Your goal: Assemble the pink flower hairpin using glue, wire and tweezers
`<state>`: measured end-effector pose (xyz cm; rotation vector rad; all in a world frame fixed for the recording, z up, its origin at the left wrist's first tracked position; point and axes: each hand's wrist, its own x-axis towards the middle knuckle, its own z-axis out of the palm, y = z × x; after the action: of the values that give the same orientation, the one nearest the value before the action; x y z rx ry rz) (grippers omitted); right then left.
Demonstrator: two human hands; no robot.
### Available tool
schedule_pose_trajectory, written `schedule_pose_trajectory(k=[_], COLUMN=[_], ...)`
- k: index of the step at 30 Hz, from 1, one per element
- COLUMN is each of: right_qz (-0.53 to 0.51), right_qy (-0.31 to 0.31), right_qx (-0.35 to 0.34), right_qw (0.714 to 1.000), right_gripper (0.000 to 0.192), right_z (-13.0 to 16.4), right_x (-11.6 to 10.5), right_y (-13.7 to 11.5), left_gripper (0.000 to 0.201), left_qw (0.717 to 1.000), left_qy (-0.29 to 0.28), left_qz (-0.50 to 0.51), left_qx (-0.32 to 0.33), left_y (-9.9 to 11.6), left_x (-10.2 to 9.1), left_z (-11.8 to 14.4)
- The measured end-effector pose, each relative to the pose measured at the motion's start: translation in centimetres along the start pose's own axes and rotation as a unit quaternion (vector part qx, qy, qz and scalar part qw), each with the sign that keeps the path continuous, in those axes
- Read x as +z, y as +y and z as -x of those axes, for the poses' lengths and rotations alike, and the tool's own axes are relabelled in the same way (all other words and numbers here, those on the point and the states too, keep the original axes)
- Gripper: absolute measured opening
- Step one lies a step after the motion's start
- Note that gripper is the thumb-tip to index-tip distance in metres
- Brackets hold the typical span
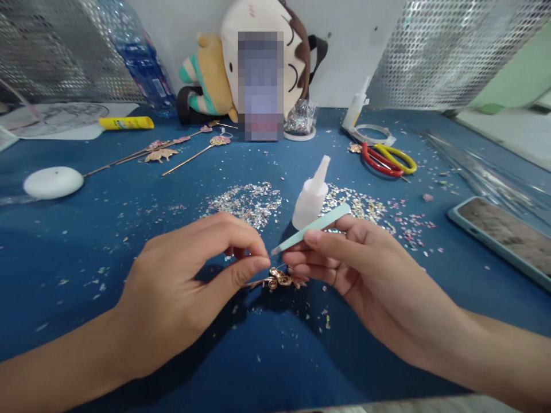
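The left hand (181, 298) pinches a gold hairpin ornament (278, 279) low over the blue desk (86, 241), steadying it. The right hand (365, 269) pinches pale tweezers (312, 228), tips angled toward the ornament; a glue bottle (310, 197) stands just behind.

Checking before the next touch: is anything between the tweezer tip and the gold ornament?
Nothing visible. The right hand holds the tweezers with the tip just above the gold ornament, which the left hand pinches. The glue bottle stands behind, clear of the gap.
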<state>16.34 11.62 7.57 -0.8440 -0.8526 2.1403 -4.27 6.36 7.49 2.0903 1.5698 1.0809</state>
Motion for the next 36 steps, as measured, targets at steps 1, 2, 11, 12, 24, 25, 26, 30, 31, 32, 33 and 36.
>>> schedule_pose_trajectory(k=[1,2,11,12,24,25,26,30,31,32,33,36], right_qz=[-0.002,-0.004,0.006,0.011,0.082,0.087,0.089,0.09,0.098,0.109,0.121,0.172], right_qy=[0.005,0.009,0.001,0.006,0.017,0.016,0.011,-0.008,-0.01,-0.012,-0.016,-0.017], right_qx=[-0.007,-0.011,0.007,0.003,-0.137,-0.15,-0.161,-0.186,-0.191,-0.199,-0.212,-0.265], right_qw=[1.0,1.0,1.0,1.0,0.987,0.985,0.983,0.978,0.977,0.974,0.97,0.949], right_gripper=[0.018,0.018,0.017,0.017,0.022,0.022,0.021,0.017,0.016,0.015,0.015,0.013], right_z=[-0.1,-0.1,-0.4,-0.3,0.0,0.0,0.0,-0.1,-0.2,-0.2,-0.2,-0.1], right_x=[-0.1,-0.2,-0.2,-0.2,-0.1,0.0,0.0,0.0,-0.1,-0.2,-0.3,-0.6], right_y=[-0.1,-0.2,-0.4,-0.4,-1.3,-1.4,-1.4,-1.2,-1.2,-1.1,-1.0,-0.9], left_gripper=[0.019,0.02,0.014,0.013,0.018,0.016,0.015,0.007,0.004,0.001,0.006,0.018], left_qw=[1.0,0.999,0.992,0.991,0.989,0.989,0.988,0.978,0.975,0.972,0.968,0.951], left_qy=[-0.003,-0.005,0.007,0.012,-0.004,-0.004,-0.002,-0.004,-0.01,-0.018,-0.03,-0.06], left_qz=[0.013,0.022,0.045,0.045,0.054,0.051,0.054,0.101,0.116,0.133,0.153,0.215], left_qx=[-0.024,-0.048,-0.118,-0.127,-0.136,-0.14,-0.147,-0.182,-0.189,-0.193,-0.196,-0.212], left_y=[0.0,-0.1,0.3,0.4,-0.4,-0.4,-0.4,-0.5,-0.5,-0.6,-0.6,-1.0], left_x=[0.1,0.1,0.2,0.2,-0.6,-0.7,-0.8,-0.9,-0.9,-0.9,-0.8,-0.7], left_z=[-0.2,-0.3,-0.7,-0.7,-2.2,-2.3,-2.3,-2.2,-2.1,-2.1,-2.1,-2.0])
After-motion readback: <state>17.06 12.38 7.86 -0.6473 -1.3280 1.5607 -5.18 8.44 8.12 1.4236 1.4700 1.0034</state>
